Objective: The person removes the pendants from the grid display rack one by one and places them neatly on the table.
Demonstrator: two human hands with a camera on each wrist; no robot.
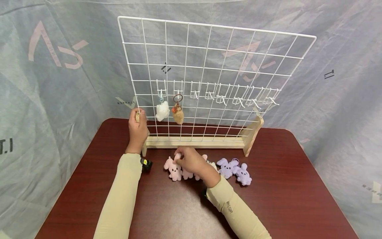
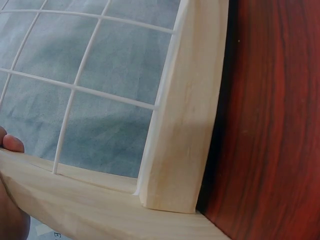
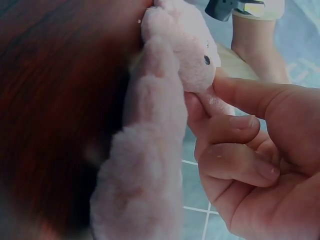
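My left hand (image 1: 138, 131) grips the left wooden upright (image 1: 137, 117) of a stand that carries a white wire grid (image 1: 195, 68). In the left wrist view the fingers show only at the left edge, around the wooden frame (image 2: 175, 130). My right hand (image 1: 194, 163) pinches the ear of a pink plush bunny keychain (image 1: 174, 172) between thumb and fingers. The right wrist view shows this bunny (image 3: 192, 65) beside another pink plush (image 3: 150, 135) on the table. More pink plushes (image 1: 187, 174) lie partly hidden beneath the right hand.
Two purple plush bunnies (image 1: 227, 168) lie at the right on the dark red table (image 1: 176, 212). A white plush keychain (image 1: 162, 111) and a brown one (image 1: 178, 117) hang on the two leftmost hooks. Several white hooks (image 1: 221, 99) line the grid to their right. Grey cloth (image 1: 68, 99) surrounds the table.
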